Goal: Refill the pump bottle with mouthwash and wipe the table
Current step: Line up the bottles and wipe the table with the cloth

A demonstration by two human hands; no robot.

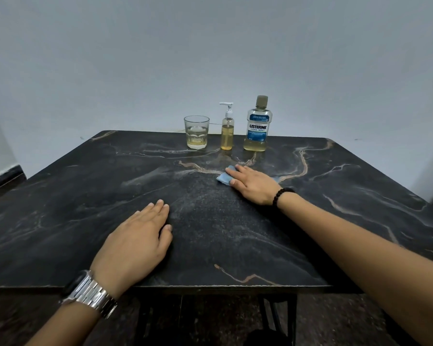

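one dark marble table [85,208] fills the view. left hand [138,242] lies flat, fingers straight, near edge. right hand [251,183] presses flat on a blue cloth [224,176], centre-far. far edge, upright: mouthwash bottle [258,126] right, glass [196,132] left, pump bottle [227,128] between them.

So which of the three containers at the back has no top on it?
The glass, leftmost; the pump bottle and mouthwash bottle are both closed.

Head cam, single view, looking forward and down.
Sits above my table's [60,221] near edge (wide-angle), facing the far wall [210,46].
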